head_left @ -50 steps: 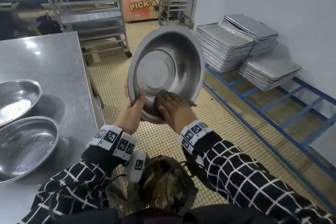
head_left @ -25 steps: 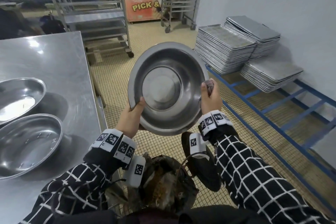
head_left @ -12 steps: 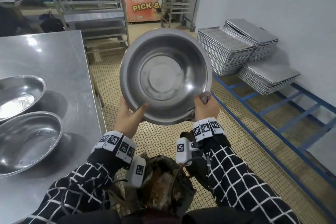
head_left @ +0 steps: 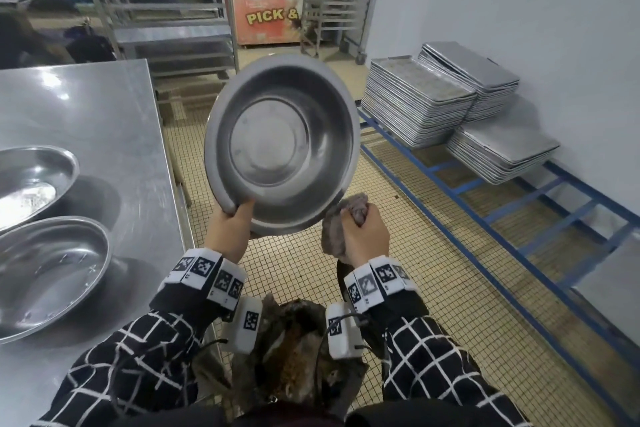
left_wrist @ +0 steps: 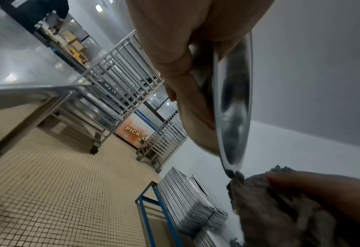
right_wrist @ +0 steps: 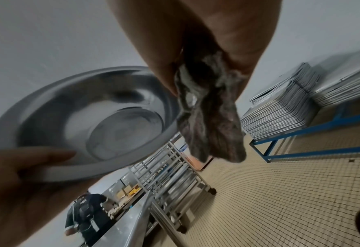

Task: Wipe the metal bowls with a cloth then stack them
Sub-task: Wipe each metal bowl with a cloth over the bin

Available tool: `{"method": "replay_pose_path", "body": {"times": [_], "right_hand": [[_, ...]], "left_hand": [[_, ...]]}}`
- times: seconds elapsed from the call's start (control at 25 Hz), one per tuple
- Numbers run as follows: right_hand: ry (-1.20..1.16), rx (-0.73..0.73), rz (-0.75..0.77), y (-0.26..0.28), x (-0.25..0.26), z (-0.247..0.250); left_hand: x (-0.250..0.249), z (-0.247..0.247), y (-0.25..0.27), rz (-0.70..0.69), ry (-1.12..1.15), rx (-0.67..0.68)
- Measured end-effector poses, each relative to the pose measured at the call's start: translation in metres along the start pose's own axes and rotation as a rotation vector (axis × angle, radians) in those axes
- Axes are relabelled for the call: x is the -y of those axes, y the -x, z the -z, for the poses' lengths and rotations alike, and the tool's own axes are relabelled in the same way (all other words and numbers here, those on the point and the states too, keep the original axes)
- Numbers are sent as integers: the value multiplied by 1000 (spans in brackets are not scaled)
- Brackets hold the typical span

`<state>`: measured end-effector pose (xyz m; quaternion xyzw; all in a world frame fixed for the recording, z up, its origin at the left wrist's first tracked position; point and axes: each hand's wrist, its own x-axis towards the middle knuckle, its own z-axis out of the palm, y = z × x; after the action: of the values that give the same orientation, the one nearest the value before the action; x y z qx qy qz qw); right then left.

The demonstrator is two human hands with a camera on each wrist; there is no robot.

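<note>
To wipe well, the cloth (head_left: 346, 218) should press flat on the metal bowl (head_left: 282, 146), not stay bunched. The left hand (head_left: 230, 236) pinches the lower rim, thumb inside, fingers behind, tilting the bowl open toward the person. The right hand (head_left: 363, 236), fingers curled round the cloth, is just right of the rim, the cloth touching its edge.

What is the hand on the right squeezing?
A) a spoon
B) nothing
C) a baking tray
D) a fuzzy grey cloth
D: the right hand is curled round a bunched grey cloth beside the bowl, which the left hand holds up by its rim.
</note>
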<state>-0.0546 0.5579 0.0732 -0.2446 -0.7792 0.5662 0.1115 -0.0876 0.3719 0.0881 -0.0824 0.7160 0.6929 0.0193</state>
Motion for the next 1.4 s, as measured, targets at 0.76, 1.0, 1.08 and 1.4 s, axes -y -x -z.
{"method": "replay_pose_path", "body": {"times": [0.76,1.0,1.08,1.4], "right_hand": [[995,109,786,-37,-15,-29],[453,130,810,18,-15,-64],[535,45,787,12,-23,-53],[249,-168,385,-45,-10,-8]], "left_hand": [[-27,-1,11,-223,-43,176],[-30,-11,7,-234,21,70],[-31,-11,7,-182,67,63],[-26,-16,23,-24,119,105]]}}
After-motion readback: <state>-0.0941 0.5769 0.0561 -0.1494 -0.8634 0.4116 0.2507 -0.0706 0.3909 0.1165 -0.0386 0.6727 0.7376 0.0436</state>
